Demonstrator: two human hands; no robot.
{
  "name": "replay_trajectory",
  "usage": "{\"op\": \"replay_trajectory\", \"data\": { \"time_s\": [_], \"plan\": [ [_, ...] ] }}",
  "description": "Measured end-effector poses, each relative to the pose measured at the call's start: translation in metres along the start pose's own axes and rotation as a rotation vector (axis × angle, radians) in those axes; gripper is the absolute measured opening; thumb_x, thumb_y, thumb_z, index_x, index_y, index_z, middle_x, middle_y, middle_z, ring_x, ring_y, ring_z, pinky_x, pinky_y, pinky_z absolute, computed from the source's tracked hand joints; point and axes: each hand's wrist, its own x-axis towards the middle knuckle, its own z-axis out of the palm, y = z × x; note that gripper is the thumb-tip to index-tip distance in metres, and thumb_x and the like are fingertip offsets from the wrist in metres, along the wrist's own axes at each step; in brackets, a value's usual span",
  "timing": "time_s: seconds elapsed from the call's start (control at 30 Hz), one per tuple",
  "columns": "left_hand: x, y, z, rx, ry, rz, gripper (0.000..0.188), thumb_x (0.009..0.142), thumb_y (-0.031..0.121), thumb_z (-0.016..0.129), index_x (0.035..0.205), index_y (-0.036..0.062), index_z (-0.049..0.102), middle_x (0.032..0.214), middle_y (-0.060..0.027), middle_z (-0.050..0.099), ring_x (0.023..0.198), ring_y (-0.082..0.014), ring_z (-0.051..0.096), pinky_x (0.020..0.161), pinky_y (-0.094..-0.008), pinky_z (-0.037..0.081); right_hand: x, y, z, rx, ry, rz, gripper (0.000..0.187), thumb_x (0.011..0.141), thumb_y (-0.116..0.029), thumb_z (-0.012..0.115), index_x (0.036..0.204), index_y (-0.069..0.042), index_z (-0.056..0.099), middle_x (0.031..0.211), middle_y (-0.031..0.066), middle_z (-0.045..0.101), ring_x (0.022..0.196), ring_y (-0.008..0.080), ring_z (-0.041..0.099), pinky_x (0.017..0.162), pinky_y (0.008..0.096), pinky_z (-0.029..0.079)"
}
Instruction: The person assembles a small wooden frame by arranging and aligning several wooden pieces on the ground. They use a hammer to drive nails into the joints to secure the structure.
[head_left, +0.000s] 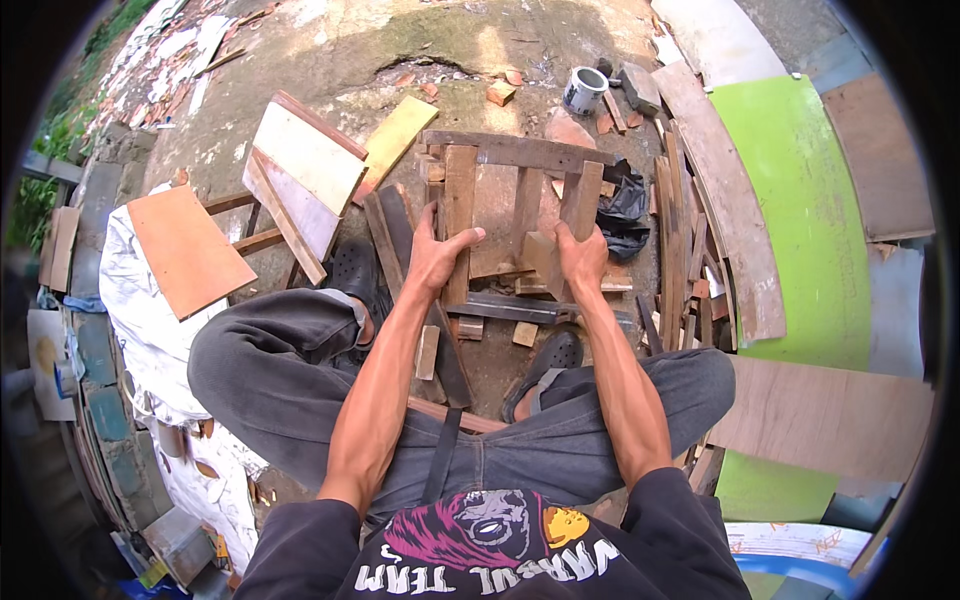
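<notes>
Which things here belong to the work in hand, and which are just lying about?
In the work:
- wooden frame
- left hand and right hand, gripping it

Probably just lying about:
- can
- black plastic bag
- green board
- orange board

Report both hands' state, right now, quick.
Left hand: closed around the wooden frame's left plank.
Right hand: closed on the frame's right plank.
</notes>
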Motion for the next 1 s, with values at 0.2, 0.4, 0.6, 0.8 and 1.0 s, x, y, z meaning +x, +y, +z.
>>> {"op": "replay_trajectory", "data": {
  "time_s": [0.2, 0.4, 0.6, 0.8, 1.0],
  "plan": [
    [0.022, -0.002, 0.001, -0.26, -0.117, -0.018, 0.059, 0.095, 0.048, 0.064, 0.132, 0.0029, 0.052, 0.106, -0.0101, 0.064, 0.08, -0.0179, 0.066, 0.075, -0.0334, 0.055, 0.015, -0.003, -0.005, 0.031, 0.016, -0.006, 0.053, 0.078, -0.039, 0.077, 0.109, 0.004, 0.07, 0.102, 0.0233, 0.074, 0.096, 0.0368, 0.072, 0.086, 0.0423, 0.053],
    [0.035, -0.02, -0.019, -0.25, -0.407, -0.037, 0.078, 0.098, 0.063, 0.05, 0.149, 0.0059, 0.038, 0.119, -0.0161, 0.064, 0.101, -0.0211, 0.067, 0.088, -0.0352, 0.055, 0.031, 0.014, 0.001, 0.239, -0.137, 0.062, 0.053, 0.077, -0.039, 0.079, 0.106, 0.005, 0.071, 0.098, 0.0167, 0.075, 0.089, 0.0265, 0.072, 0.081, 0.037, 0.053],
    [0.053, 0.001, 0.015, -0.059, -0.08, 0.12, 0.081, 0.088, 0.048, 0.075, 0.143, -0.0029, 0.045, 0.122, -0.0171, 0.066, 0.105, -0.0225, 0.066, 0.095, -0.0349, 0.053, 0.06, 0.025, 0.018, 0.186, -0.174, 0.081, 0.054, 0.082, -0.044, 0.078, 0.105, 0.005, 0.071, 0.098, 0.0172, 0.075, 0.09, 0.0273, 0.072, 0.082, 0.038, 0.053],
    [0.079, 0.055, 0.067, 0.195, -0.126, 0.044, 0.098, 0.079, 0.054, 0.082, 0.145, -0.0078, 0.043, 0.131, -0.0232, 0.062, 0.116, -0.0271, 0.063, 0.101, -0.0373, 0.05, 0.076, 0.07, 0.047, 0.085, 0.219, -0.075, 0.064, 0.094, -0.041, 0.067, 0.136, 0.003, 0.05, 0.123, 0.0238, 0.066, 0.113, 0.0339, 0.065, 0.1, 0.0405, 0.048],
    [0.129, 0.026, 0.111, 0.476, 0.208, -0.055, 0.122, 0.071, 0.073, 0.076, 0.151, -0.0085, 0.032, 0.141, -0.0335, 0.052, 0.132, -0.0424, 0.053, 0.11, -0.0452, 0.042, 0.046, 0.154, 0.057, -0.128, 0.073, 0.229, 0.051, 0.093, -0.034, 0.064, 0.127, 0.002, 0.057, 0.117, 0.0234, 0.067, 0.108, 0.0391, 0.065, 0.096, 0.0457, 0.048]
  ]
}}
